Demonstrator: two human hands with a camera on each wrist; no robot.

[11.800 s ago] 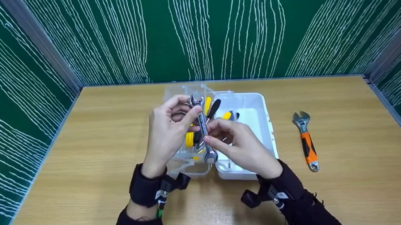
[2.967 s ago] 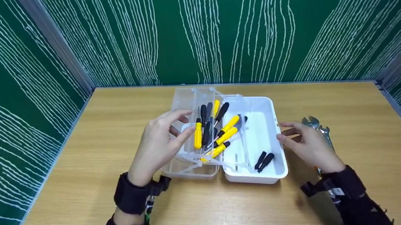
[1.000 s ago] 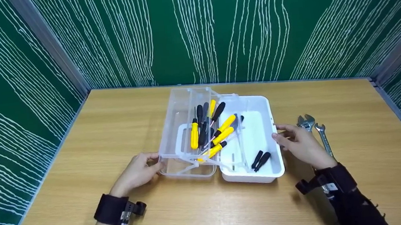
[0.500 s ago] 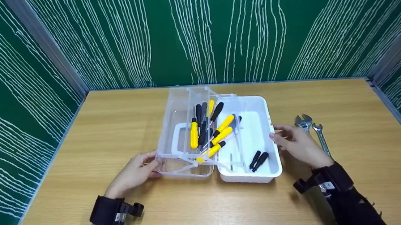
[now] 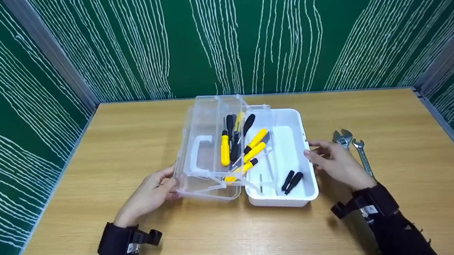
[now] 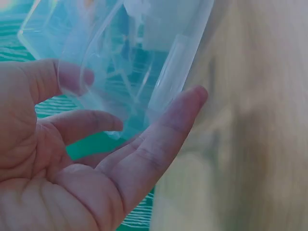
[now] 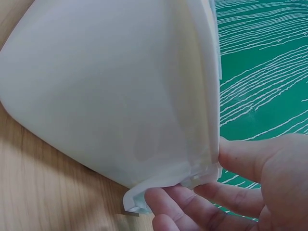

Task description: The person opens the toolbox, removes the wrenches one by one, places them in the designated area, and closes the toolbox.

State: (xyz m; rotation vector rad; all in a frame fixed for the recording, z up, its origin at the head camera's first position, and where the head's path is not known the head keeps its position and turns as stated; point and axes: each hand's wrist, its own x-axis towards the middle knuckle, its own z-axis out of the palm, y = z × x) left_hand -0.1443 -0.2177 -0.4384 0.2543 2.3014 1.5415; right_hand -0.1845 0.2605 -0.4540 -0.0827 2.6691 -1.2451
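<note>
An opened toolbox has a white base (image 5: 283,202) on the right and a clear plastic lid (image 5: 208,194) swung out to the left. My left hand (image 5: 145,198) grips the lid's outer edge, thumb on one face and fingers on the other in the left wrist view, and the lid tilts up. With thumb and fingers at the rim and latch, my right hand (image 5: 341,166) holds the base's right side. Yellow screwdrivers (image 5: 224,149) and black-handled ones (image 5: 249,123) lie in the clear tray between them. Two short black handles (image 5: 294,182) lie in the base.
Right of the box, an adjustable wrench (image 5: 342,137) and an open-end wrench (image 5: 363,158) lie on the wooden table (image 5: 229,242), partly hidden by my right hand and arm. Green panels with white lines (image 5: 219,37) border the back and sides.
My left hand has gone from above the tray to the lid's outer edge and raised it; the tray has shifted slightly. The open-end wrench, earlier held in both hands, now lies on the table.
</note>
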